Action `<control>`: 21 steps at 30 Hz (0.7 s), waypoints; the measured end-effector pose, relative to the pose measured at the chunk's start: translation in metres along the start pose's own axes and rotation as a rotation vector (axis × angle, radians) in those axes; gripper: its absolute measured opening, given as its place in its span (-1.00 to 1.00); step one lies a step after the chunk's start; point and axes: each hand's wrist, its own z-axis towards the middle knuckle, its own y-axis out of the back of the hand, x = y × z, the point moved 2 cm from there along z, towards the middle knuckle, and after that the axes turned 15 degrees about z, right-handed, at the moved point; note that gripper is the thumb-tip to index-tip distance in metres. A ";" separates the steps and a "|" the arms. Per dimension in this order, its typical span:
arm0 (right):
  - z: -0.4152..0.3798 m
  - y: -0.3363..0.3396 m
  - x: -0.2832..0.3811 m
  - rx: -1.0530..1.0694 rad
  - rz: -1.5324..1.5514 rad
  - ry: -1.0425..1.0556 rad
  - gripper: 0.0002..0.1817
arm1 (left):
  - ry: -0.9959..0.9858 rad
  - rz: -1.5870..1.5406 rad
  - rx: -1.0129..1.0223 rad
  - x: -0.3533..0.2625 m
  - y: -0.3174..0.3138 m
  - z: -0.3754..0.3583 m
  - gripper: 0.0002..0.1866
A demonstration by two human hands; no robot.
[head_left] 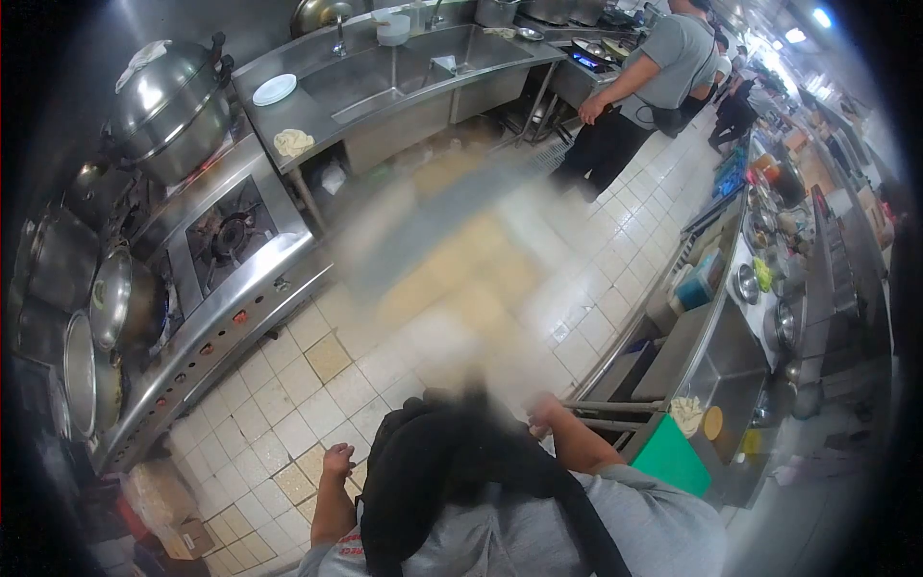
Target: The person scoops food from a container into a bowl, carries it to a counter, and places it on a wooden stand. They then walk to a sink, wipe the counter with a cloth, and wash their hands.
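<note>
At the lower middle of the head view, my left hand (339, 461) hangs over the tiled floor (351, 389), its fingers curled in; whether it holds anything is too small to tell. My right hand (545, 413) is raised in front of my body, near the end of the right-hand counter, with its fingers bent and partly blurred. Nothing can be made out in it. Black cloth (452, 481) covers my front between the two arms. A large smear blurs the middle of the view.
A stove (231, 236) with a big lidded pot (168, 115) lines the left. Behind is a steel sink (370, 82) with white plates (275, 89). Another person (673, 67) stands at the back right. Along the right runs a counter with bowls and a green board (668, 460).
</note>
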 end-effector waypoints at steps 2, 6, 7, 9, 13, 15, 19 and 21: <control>-0.005 0.000 0.007 -0.018 0.005 -0.028 -0.72 | -0.165 0.151 0.005 0.016 0.000 0.018 -0.50; -0.036 0.008 0.024 -0.077 0.080 0.091 -0.73 | -0.630 0.436 0.018 0.041 0.005 0.046 -0.51; -0.045 0.010 0.030 -0.093 0.096 0.169 -0.71 | -0.667 0.471 0.054 0.032 0.003 0.049 -0.51; -0.049 0.009 0.035 -0.157 0.134 0.235 -0.69 | -0.691 0.503 0.030 0.019 0.004 0.033 -0.65; -0.028 0.001 0.035 -0.182 -0.059 -0.101 -0.63 | -0.990 0.994 -0.206 0.006 0.009 0.017 -0.79; -0.030 0.002 0.030 -0.195 -0.066 -0.150 -0.62 | -0.973 1.175 -0.167 0.012 0.009 0.039 -0.80; -0.006 -0.010 -0.008 -0.107 -0.024 -0.097 -0.58 | -1.078 1.025 -0.204 0.023 0.005 0.068 -0.78; -0.020 -0.006 0.001 -0.086 -0.103 -0.122 -0.58 | -0.474 0.522 0.104 0.017 0.010 0.069 -0.66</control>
